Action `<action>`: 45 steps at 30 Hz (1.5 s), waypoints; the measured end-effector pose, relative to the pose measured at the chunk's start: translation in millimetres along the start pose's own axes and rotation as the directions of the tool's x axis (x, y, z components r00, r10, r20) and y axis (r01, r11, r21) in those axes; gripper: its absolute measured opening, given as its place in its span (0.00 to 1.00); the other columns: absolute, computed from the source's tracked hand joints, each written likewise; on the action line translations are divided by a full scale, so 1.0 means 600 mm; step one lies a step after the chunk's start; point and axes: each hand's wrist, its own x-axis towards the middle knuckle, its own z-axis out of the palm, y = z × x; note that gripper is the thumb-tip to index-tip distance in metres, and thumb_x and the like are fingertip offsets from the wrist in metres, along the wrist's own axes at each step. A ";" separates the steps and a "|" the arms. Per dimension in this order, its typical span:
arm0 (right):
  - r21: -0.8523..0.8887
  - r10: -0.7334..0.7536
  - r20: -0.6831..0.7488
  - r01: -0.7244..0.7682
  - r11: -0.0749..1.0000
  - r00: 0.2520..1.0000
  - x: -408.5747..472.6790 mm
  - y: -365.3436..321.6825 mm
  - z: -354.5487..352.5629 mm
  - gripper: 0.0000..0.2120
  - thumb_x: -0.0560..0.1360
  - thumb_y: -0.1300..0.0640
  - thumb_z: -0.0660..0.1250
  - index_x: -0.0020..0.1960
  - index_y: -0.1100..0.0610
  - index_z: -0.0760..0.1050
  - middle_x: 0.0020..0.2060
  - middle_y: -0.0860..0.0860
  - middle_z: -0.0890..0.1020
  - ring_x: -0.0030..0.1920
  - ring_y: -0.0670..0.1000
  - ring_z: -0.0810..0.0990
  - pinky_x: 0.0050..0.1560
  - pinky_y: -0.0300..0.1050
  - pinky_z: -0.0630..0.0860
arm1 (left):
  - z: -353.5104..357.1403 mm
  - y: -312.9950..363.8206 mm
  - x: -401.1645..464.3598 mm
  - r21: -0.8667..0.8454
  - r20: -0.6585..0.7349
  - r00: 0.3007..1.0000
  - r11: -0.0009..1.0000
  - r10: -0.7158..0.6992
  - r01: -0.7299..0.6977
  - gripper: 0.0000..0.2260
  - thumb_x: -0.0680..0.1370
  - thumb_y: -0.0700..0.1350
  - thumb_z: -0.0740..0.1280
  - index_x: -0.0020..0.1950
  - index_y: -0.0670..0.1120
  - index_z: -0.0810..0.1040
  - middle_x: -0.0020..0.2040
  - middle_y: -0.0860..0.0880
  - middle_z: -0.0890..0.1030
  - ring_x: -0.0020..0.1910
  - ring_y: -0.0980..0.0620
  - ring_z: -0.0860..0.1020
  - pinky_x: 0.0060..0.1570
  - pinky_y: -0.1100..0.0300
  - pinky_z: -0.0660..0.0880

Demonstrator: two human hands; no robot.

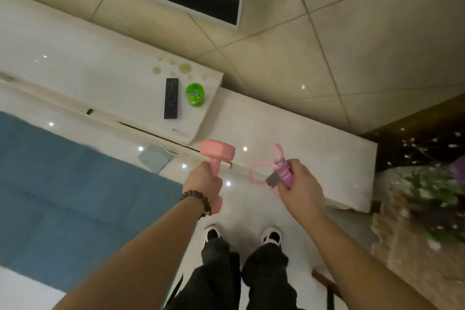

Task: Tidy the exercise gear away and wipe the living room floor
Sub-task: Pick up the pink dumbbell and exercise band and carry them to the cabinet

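the left grip (pixel 202 181) is wrapped around a pink dumbbell (pixel 216 152) held above the glossy floor (pixel 241 211). the right grip (pixel 300 184) clasps a pink jump rope (pixel 283 171). beyond, a remote (pixel 171 98) and green tub (pixel 195 95) sit on the white desk (pixel 100 70).

Both arms reached forward and down, bare to the elbows. The left hand (pixel 202 180) was fisted around a handle, knuckles up, thumb wrapped over, with a dark beaded bracelet (pixel 195 200) on its wrist. The right hand (pixel 300 187) sat a little further out, fingers curled tight around what it held, back of the hand up. The 2 hands were level and apart. Below them, 2 legs stood side by side.
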 end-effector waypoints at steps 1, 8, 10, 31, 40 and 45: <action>0.011 -0.010 0.014 0.009 1.000 1.000 0.027 0.004 0.010 0.13 0.75 0.51 0.67 0.56 0.53 0.70 0.44 0.50 0.77 0.41 0.51 0.76 0.37 0.44 0.68 | 0.007 0.004 0.025 0.016 0.009 1.000 1.000 -0.001 0.001 0.04 0.75 0.39 0.62 0.49 0.45 0.72 0.42 0.48 0.77 0.40 0.49 0.76 0.39 0.57 0.71; 0.084 -0.079 0.099 0.071 0.994 0.992 0.235 0.053 0.111 0.13 0.73 0.52 0.70 0.55 0.52 0.72 0.44 0.46 0.77 0.42 0.45 0.77 0.43 0.38 0.74 | 0.076 0.022 0.235 0.129 -0.047 0.999 0.991 -0.024 0.029 0.02 0.77 0.42 0.61 0.49 0.47 0.70 0.40 0.50 0.76 0.34 0.53 0.75 0.32 0.61 0.69; 0.119 -0.106 0.093 0.095 0.988 0.990 0.285 0.070 0.139 0.14 0.73 0.53 0.70 0.56 0.53 0.73 0.44 0.47 0.78 0.43 0.46 0.78 0.42 0.39 0.74 | 0.096 0.032 0.298 0.156 -0.079 0.997 0.987 -0.016 0.028 0.01 0.78 0.43 0.61 0.48 0.47 0.69 0.39 0.51 0.75 0.32 0.54 0.72 0.31 0.61 0.66; 0.138 -0.364 0.075 0.352 0.926 0.928 0.544 0.129 0.245 0.11 0.72 0.53 0.71 0.53 0.53 0.73 0.41 0.48 0.78 0.39 0.46 0.76 0.35 0.40 0.71 | 0.139 0.082 0.577 0.288 -0.181 0.981 0.958 0.068 -0.013 0.07 0.79 0.44 0.61 0.55 0.45 0.73 0.43 0.46 0.81 0.41 0.44 0.80 0.39 0.54 0.77; -0.211 -0.438 -0.292 0.390 0.896 0.850 0.557 0.096 0.302 0.19 0.69 0.58 0.72 0.57 0.61 0.72 0.49 0.59 0.78 0.50 0.58 0.77 0.51 0.53 0.70 | 0.187 0.019 0.525 0.355 -0.291 0.939 0.932 0.184 -0.073 0.30 0.77 0.54 0.64 0.74 0.44 0.60 0.69 0.45 0.68 0.68 0.44 0.65 0.66 0.51 0.63; -0.359 -0.494 -0.175 0.412 0.837 0.852 0.544 0.099 0.374 0.21 0.67 0.56 0.70 0.59 0.58 0.73 0.49 0.57 0.77 0.49 0.56 0.75 0.48 0.49 0.65 | 0.199 0.000 0.520 0.454 -0.274 0.927 0.884 0.256 -0.111 0.39 0.75 0.52 0.68 0.78 0.43 0.51 0.74 0.45 0.61 0.72 0.43 0.57 0.73 0.50 0.53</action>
